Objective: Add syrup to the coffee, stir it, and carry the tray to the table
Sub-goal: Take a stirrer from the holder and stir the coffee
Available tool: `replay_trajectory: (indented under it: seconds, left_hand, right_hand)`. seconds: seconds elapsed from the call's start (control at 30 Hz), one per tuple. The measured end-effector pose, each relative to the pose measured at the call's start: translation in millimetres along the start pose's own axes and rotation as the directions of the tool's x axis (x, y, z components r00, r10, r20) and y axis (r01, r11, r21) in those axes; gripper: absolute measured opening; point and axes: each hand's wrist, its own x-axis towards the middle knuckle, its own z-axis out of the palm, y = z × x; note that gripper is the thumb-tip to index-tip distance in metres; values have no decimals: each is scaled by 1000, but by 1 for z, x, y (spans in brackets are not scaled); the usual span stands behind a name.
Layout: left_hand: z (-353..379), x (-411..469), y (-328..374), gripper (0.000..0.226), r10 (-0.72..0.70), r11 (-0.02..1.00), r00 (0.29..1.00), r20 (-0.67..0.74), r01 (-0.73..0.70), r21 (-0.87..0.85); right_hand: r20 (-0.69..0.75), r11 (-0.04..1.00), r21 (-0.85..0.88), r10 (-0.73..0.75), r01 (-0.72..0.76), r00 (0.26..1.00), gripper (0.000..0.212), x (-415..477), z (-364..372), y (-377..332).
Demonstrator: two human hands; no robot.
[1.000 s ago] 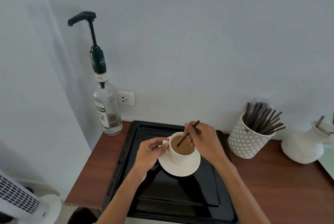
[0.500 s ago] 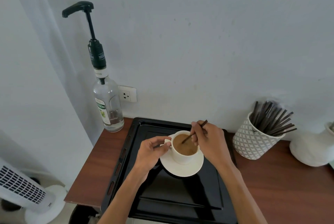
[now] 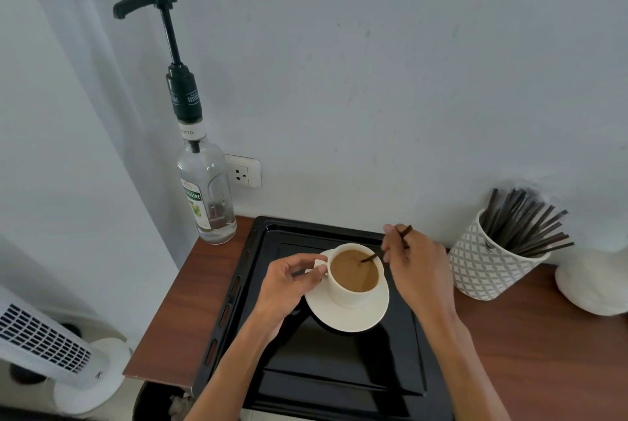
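A white cup of milky coffee [image 3: 355, 274] stands on a white saucer [image 3: 346, 317] in the black tray [image 3: 339, 369]. My left hand [image 3: 289, 288] pinches the cup's handle on its left side. My right hand [image 3: 413, 267] holds a thin dark stir stick [image 3: 370, 256] whose lower end dips into the coffee at the cup's far right. The clear syrup bottle [image 3: 205, 196] with its tall black pump [image 3: 146, 2] stands upright on the counter, left of the tray's far corner.
A patterned white pot of several dark stir sticks [image 3: 489, 261] stands right of the tray, with a white vase [image 3: 594, 284] beyond it. The brown counter [image 3: 543, 352] ends at left, where a white tower fan [image 3: 44, 342] stands on the floor. A wall socket [image 3: 243, 170] sits behind the bottle.
The stick's tip has swept from the cup's left-middle to its far right side as my right hand circled. My left hand stayed on the handle. The camera has shifted slightly.
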Motion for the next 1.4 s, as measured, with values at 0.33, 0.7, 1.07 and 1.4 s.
replay_trajectory:
  seconds: [0.33,0.7,1.07,1.4]
  left_hand:
    - [-1,1,-2,16,-8,1000,1000,13,8,-8]
    - [-4,2,0,16,-29,1000,999,40,29,1]
    - [-4,3,1,16,-30,1000,998,49,31,-6]
    - [-6,6,1,17,-26,999,997,69,24,27]
  right_hand:
    - [55,994,110,8,-14,998,39,-7,12,-6]
    - [86,991,132,9,-20,996,42,-13,8,-3]
    - [-27,999,-16,35,-36,999,46,-19,-2,-1]
    - [-89,996,-77,40,-47,995,46,-13,1,0]
